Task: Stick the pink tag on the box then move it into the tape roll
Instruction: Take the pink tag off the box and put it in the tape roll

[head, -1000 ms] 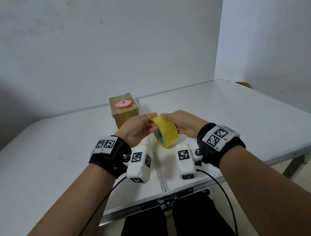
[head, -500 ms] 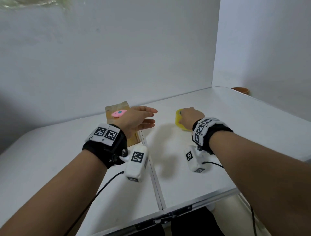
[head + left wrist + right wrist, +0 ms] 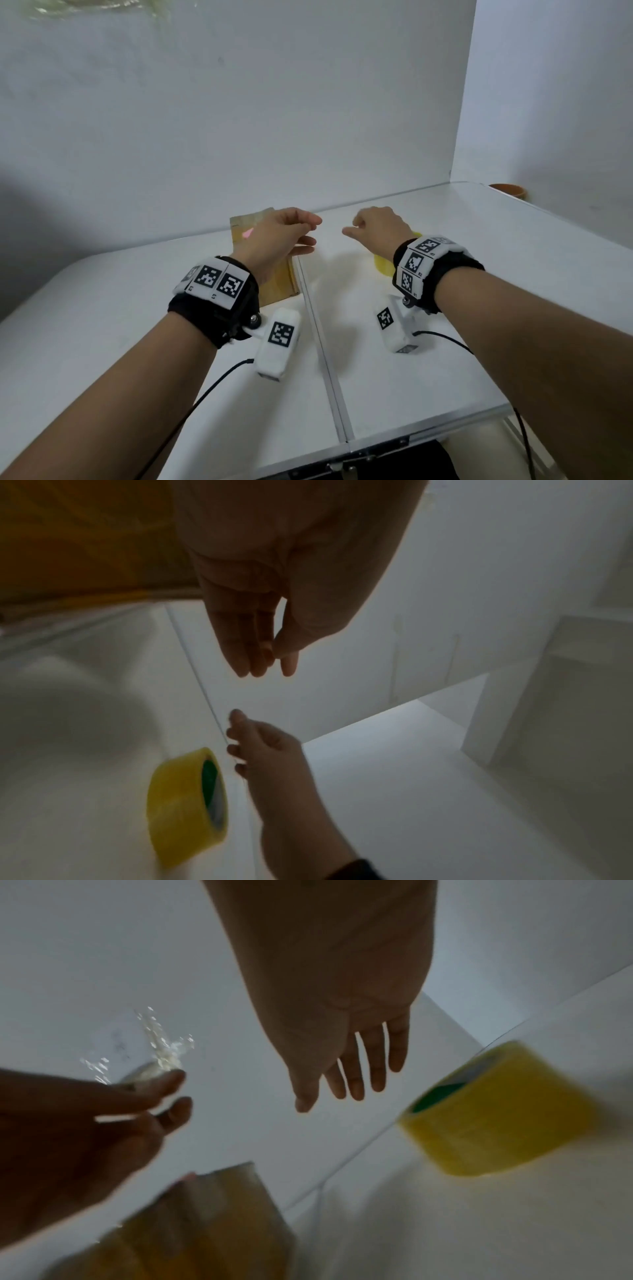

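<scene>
The brown cardboard box (image 3: pixel 279 284) stands on the white table (image 3: pixel 102 325) just left of its centre seam. A sliver of the pink tag (image 3: pixel 248 233) shows on the box top. My left hand (image 3: pixel 301 229) hovers over the box with relaxed fingers and hides most of its top. The yellow tape roll (image 3: pixel 186 804) with a green core stands on its rim right of the seam, partly behind my right wrist in the head view. My right hand (image 3: pixel 363 226) hangs above and beyond the roll (image 3: pixel 496 1118), loosely open, apart from it.
White walls close the back and right of the table. A terracotta bowl (image 3: pixel 508 189) sits beyond the far right corner. In the right wrist view something shiny and clear (image 3: pixel 154 1047) glints behind my left fingertips; I cannot tell what it is.
Both hands held the tape roll a second ago. My right hand set it down right of the seam and let go; my left hand moved over the box. Both hands now hold nothing.
</scene>
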